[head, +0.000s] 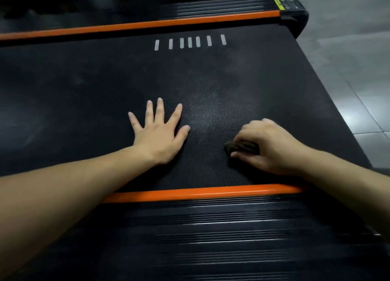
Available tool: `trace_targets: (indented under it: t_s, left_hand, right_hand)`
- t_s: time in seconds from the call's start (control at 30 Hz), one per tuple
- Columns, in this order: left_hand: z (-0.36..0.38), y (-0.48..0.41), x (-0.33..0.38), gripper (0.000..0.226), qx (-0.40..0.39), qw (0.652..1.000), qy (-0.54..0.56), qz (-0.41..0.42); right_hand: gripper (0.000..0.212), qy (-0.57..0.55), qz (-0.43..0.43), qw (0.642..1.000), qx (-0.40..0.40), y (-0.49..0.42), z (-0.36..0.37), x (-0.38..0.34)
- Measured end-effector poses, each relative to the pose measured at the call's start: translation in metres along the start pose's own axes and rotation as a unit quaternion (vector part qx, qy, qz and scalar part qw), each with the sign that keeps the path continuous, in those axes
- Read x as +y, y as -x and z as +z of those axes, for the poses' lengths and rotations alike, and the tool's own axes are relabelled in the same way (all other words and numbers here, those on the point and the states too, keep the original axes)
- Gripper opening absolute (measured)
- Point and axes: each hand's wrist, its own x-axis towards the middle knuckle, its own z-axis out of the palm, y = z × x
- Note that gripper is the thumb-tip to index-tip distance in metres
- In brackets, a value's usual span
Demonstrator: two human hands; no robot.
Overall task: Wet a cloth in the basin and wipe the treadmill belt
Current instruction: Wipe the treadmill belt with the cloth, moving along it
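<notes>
Cloth (240,147), dark and bunched, is pressed onto the treadmill belt (95,86) at the near right of the scene, just beyond the near orange strip (200,192). It is gripped by the right hand (269,145), whose fingers are curled over its top while the thumb is laid along its near edge; only a small part of the cloth is seen between thumb and fingers. The left hand (160,134) is laid flat on the belt to the left of the cloth, palm down, fingers straight and spread, with nothing held. A stretch of bare belt is left between the two hands. A paler, dull patch (213,103) is seen on the textured belt just beyond them. A row of seven short white bars (190,42) is printed near the belt's far edge. The belt is bordered on the far side by the far orange strip (147,24). Each strip is backed by a black ribbed rail: the near rail (211,238) and the far rail (221,8). A black end cap (295,11) with a yellow label (275,0) is seen at the far right. Grey tiled floor (348,59) is seen to the right of the treadmill. Both bare forearms are stretched across the near rail.
</notes>
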Motion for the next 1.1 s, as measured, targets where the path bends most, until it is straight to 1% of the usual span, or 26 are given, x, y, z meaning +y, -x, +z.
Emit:
trace_targets:
  t_s: [0.03, 0.07, 0.13, 0.17, 0.2, 0.23, 0.27, 0.33, 0.4, 0.47, 0.53, 0.57, 0.6, 0.63, 0.7, 0.77, 0.8, 0.83, 0.87, 0.93, 1.0, 1.03, 1.1]
  left_hand:
    - [-0.001, 0.0, 0.002, 0.071, -0.008, 1.0, -0.007, 0.001]
    - [-0.003, 0.0, 0.003, 0.073, -0.016, 1.0, -0.011, 0.003]
    - [-0.006, 0.0, 0.003, 0.074, -0.029, 1.0, -0.01, 0.004]
    - [-0.008, -0.001, 0.003, 0.073, -0.032, 0.999, -0.011, 0.005]
    - [-0.009, -0.002, 0.003, 0.073, -0.033, 0.999, -0.014, 0.01]
    - [-0.01, -0.003, 0.002, 0.073, -0.031, 0.999, -0.018, 0.019]
    - [-0.01, -0.007, 0.003, 0.073, -0.024, 0.999, -0.025, 0.034]
    - [-0.013, -0.026, 0.008, 0.071, 0.002, 0.997, -0.04, 0.073]
    - [-0.018, -0.051, 0.015, 0.068, 0.027, 0.994, -0.041, 0.097]
    - [-0.021, -0.075, 0.024, 0.065, 0.04, 0.994, -0.029, 0.102]
    - [-0.021, -0.094, 0.033, 0.065, 0.041, 0.993, -0.006, 0.108]
    - [-0.022, -0.102, 0.036, 0.065, 0.04, 0.993, 0.003, 0.11]
    - [-0.023, -0.108, 0.038, 0.065, 0.037, 0.993, 0.013, 0.11]
    - [-0.025, -0.112, 0.038, 0.065, 0.033, 0.993, 0.023, 0.107]
    - [-0.026, -0.117, 0.039, 0.065, 0.033, 0.994, 0.029, 0.102]
    - [-0.024, -0.121, 0.042, 0.065, 0.04, 0.994, 0.022, 0.102]
    - [-0.022, -0.121, 0.042, 0.065, 0.045, 0.994, 0.02, 0.1]
    - [-0.02, -0.12, 0.042, 0.064, 0.049, 0.994, 0.021, 0.097]
    - [-0.02, -0.12, 0.043, 0.064, 0.053, 0.994, 0.024, 0.098]
    - [-0.02, -0.122, 0.043, 0.064, 0.056, 0.993, 0.035, 0.1]
    - [-0.02, -0.123, 0.042, 0.064, 0.057, 0.993, 0.039, 0.091]
    - [-0.021, -0.123, 0.042, 0.064, 0.053, 0.994, 0.04, 0.085]
    - [-0.022, -0.126, 0.047, 0.062, 0.051, 0.995, 0.048, 0.073]
  right_hand:
    - [0.034, 0.026, 0.006, 0.999, 0.026, -0.007, -0.002, 0.013]
    - [0.038, 0.053, 0.031, 0.996, 0.06, -0.016, -0.004, 0.029]
    - [0.045, 0.087, 0.143, 0.978, 0.123, -0.037, -0.012, 0.056]
    - [0.043, 0.093, 0.208, 0.963, 0.145, -0.047, -0.014, 0.064]
    - [0.039, 0.089, 0.25, 0.952, 0.152, -0.055, -0.012, 0.065]
    - [0.036, 0.087, 0.264, 0.949, 0.149, -0.06, -0.007, 0.059]
    - [0.035, 0.083, 0.251, 0.954, 0.145, -0.061, -0.002, 0.048]
    - [0.036, 0.065, 0.187, 0.971, 0.133, -0.053, 0.01, 0.024]
    - [0.04, 0.056, 0.164, 0.978, 0.112, -0.053, 0.01, 0.024]
    - [0.041, 0.093, 0.196, 0.966, 0.139, -0.078, 0.001, 0.051]
    - [0.034, 0.095, 0.292, 0.939, 0.155, -0.105, -0.011, 0.083]
    - [0.031, 0.086, 0.324, 0.929, 0.158, -0.114, -0.016, 0.091]
    - [0.03, 0.083, 0.333, 0.926, 0.156, -0.118, -0.018, 0.094]
    - [0.03, 0.085, 0.321, 0.932, 0.147, -0.119, -0.017, 0.089]
    - [0.032, 0.071, 0.247, 0.957, 0.133, -0.106, -0.009, 0.063]
    - [0.033, 0.034, 0.188, 0.978, 0.088, -0.09, -0.002, 0.043]
    - [0.034, 0.032, 0.175, 0.982, 0.065, -0.09, -0.004, 0.047]
    - [0.034, 0.04, 0.173, 0.982, 0.06, -0.096, -0.008, 0.059]
    - [0.033, 0.057, 0.185, 0.978, 0.077, -0.105, -0.014, 0.076]
    - [0.03, 0.08, 0.26, 0.954, 0.125, -0.128, -0.028, 0.113]
    - [0.031, 0.086, 0.307, 0.936, 0.148, -0.147, -0.03, 0.128]
    - [0.031, 0.099, 0.305, 0.936, 0.146, -0.15, -0.026, 0.123]
    - [0.028, 0.096, 0.245, 0.955, 0.14, -0.143, -0.015, 0.105]
